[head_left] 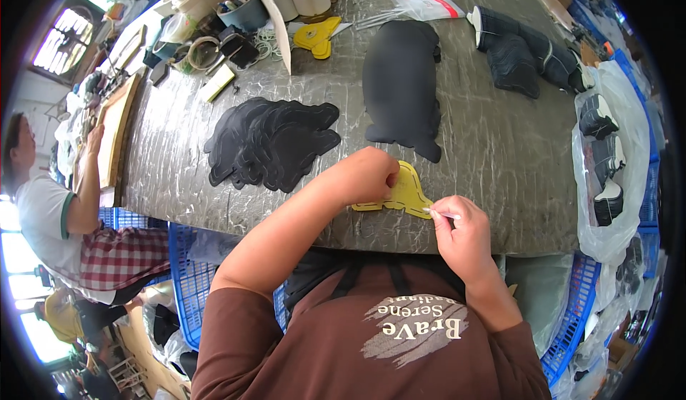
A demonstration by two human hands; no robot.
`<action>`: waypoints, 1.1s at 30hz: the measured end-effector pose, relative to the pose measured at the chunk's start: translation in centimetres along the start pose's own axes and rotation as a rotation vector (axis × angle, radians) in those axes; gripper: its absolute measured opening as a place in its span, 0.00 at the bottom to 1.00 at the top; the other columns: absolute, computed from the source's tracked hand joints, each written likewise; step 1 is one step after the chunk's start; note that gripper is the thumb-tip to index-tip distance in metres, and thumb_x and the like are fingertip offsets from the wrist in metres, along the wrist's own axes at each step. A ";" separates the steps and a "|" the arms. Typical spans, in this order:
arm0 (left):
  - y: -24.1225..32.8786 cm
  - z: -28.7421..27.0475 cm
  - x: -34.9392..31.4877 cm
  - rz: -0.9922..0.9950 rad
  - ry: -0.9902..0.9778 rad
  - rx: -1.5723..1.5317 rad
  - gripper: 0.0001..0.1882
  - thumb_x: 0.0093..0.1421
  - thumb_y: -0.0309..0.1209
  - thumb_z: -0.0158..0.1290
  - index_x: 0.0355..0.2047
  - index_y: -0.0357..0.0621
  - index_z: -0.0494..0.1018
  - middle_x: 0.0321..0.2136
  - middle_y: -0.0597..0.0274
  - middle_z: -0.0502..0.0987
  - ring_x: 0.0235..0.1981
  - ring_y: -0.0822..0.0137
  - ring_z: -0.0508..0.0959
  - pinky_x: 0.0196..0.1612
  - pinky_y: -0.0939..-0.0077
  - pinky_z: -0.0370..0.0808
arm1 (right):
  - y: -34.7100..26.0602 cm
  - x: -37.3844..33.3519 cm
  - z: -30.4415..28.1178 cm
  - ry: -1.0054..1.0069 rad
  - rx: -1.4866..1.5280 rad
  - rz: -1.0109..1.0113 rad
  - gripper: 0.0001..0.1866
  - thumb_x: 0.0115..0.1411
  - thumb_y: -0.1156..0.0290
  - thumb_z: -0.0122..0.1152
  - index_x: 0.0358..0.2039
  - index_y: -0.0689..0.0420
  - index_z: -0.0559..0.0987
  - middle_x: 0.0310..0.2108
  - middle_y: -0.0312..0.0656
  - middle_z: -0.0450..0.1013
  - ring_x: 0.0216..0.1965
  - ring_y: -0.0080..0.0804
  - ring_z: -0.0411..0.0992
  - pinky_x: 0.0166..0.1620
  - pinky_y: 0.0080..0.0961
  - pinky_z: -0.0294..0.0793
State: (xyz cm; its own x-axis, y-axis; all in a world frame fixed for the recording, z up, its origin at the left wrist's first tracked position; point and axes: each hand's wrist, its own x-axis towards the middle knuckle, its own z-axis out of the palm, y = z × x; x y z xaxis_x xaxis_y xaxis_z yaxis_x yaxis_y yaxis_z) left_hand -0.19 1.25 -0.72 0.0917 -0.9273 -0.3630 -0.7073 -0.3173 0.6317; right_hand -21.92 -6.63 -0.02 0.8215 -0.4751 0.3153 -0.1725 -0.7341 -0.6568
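Note:
A flat yellow template [409, 189] with dark slot-like lines lies near the table's front edge. My left hand [373, 175] is closed over its left part, fingertips bent down onto it. Between thumb and fingers of my right hand [463, 232] is a thin pale pen [450, 215], its tip at the template's right edge. What lies under the template is hidden. Just beyond is a neat stack of black cut pieces [401, 82]. To its left spreads a loose heap of similar black pieces [268, 142], some with pale lines along their edges.
Tubs and cords crowd the back left, near another yellow template [316, 37]. A plastic bag of thin rods [429, 7] lies at the back. Black boots [525, 42] and bagged shoes [607, 157] are at right. Blue crates [187, 285] flank me; a person [53, 214] works at left.

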 end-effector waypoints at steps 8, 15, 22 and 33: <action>0.1 -0.4 0.3 -0.009 -0.028 -0.058 0.10 0.43 0.27 0.61 0.28 0.37 0.78 0.25 0.53 0.80 0.28 0.60 0.80 0.33 0.68 0.75 | -1.2 2.5 4.9 -0.050 0.288 -0.218 0.09 0.51 0.78 0.64 0.31 0.56 0.73 0.23 0.43 0.75 0.26 0.45 0.75 0.28 0.35 0.72; -0.2 -0.4 0.3 -0.017 -0.033 -0.082 0.11 0.45 0.26 0.61 0.30 0.36 0.78 0.26 0.52 0.80 0.29 0.60 0.80 0.35 0.68 0.76 | -1.6 2.5 6.6 -0.028 0.250 -0.278 0.10 0.49 0.80 0.63 0.29 0.55 0.71 0.23 0.42 0.75 0.26 0.45 0.75 0.28 0.35 0.73; 0.1 -0.6 0.3 -0.001 -0.037 -0.076 0.11 0.44 0.26 0.62 0.30 0.36 0.78 0.27 0.52 0.80 0.29 0.60 0.80 0.34 0.69 0.76 | -2.1 2.7 6.0 -0.076 0.229 -0.274 0.09 0.49 0.81 0.63 0.29 0.56 0.72 0.24 0.42 0.75 0.25 0.45 0.74 0.28 0.36 0.72; -0.1 -0.4 0.3 -0.016 -0.041 -0.115 0.11 0.44 0.25 0.62 0.29 0.35 0.78 0.24 0.54 0.80 0.26 0.64 0.80 0.31 0.69 0.75 | -0.7 2.0 4.0 -0.076 0.344 0.013 0.06 0.54 0.81 0.61 0.28 0.59 0.72 0.24 0.45 0.74 0.25 0.44 0.74 0.30 0.32 0.72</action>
State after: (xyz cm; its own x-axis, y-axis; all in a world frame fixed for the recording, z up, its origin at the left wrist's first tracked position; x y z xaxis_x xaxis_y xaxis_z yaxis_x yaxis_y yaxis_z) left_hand 0.13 0.90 -0.62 0.0721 -0.9136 -0.4003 -0.6206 -0.3552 0.6990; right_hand -17.94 -5.14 -1.64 0.8609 -0.4363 0.2615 -0.0008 -0.5152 -0.8571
